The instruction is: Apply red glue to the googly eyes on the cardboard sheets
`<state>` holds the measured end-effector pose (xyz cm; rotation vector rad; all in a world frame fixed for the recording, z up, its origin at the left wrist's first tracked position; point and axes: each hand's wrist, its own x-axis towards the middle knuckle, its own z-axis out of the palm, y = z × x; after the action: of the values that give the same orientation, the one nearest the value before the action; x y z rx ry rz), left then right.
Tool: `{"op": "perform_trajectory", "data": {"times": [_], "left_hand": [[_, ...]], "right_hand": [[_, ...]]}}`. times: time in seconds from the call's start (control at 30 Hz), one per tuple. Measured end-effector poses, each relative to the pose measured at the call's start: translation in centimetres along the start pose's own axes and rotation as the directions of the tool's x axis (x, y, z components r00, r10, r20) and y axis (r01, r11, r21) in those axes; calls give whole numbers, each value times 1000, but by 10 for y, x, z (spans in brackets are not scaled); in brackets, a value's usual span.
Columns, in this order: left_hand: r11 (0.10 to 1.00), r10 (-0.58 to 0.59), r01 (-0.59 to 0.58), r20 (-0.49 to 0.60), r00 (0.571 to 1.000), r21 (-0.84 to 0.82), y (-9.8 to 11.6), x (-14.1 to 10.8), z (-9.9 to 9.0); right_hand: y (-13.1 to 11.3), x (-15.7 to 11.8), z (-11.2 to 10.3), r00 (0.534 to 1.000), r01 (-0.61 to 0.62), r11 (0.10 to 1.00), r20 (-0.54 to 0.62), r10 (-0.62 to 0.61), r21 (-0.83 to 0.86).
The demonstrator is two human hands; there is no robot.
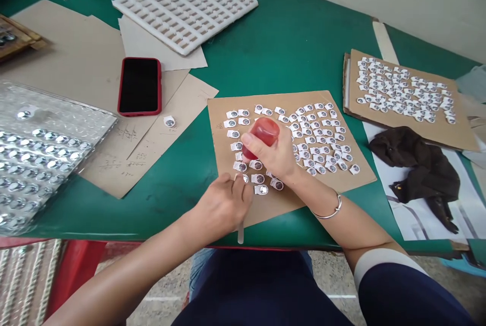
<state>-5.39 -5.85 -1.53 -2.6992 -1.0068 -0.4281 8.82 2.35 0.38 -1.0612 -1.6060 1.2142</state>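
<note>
My right hand [279, 154] is wrapped round a red squeeze bottle [266, 131], held over a brown cardboard sheet [273, 212]. The bottle's lower end is hidden by the hand. Small white tabs with round dark-and-silver pieces [319, 139] lie in rough rows on the sheet. Closed at the sheet's lower left edge, my left hand [226, 202] pinches a slim flat tool [240, 235]; only its end shows below the fist. By those fingertips lies one tabbed piece [243, 178], partly covered. A tab with a plain shiny centre [261, 190] is just right of them.
A second cardboard sheet of tabbed pieces [406, 90] lies at the right, above a black cloth item [425, 174]. At left are a red-cased phone [139, 86], paper sheets [76, 47] and a clear tray of silver domes [41, 159]. A white gridded tray [186, 7] lies behind.
</note>
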Motion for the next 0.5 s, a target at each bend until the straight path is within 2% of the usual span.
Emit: {"op": "perform_trajectory", "data": {"times": [0.07,0.2,0.5], "left_hand": [[996,9,-5,-42,999,95,7,0,3],[991,7,4,-76,997,134,11,-2,7],[992,6,6,-92,996,125,10,-3,7]], "right_hand": [[3,-1,3,997,64,994,-31,-67,-87],[7,-1,6,981,164,962,-64,-182,-218],[12,-2,8,982,160,950,-55,-181,-269]]}}
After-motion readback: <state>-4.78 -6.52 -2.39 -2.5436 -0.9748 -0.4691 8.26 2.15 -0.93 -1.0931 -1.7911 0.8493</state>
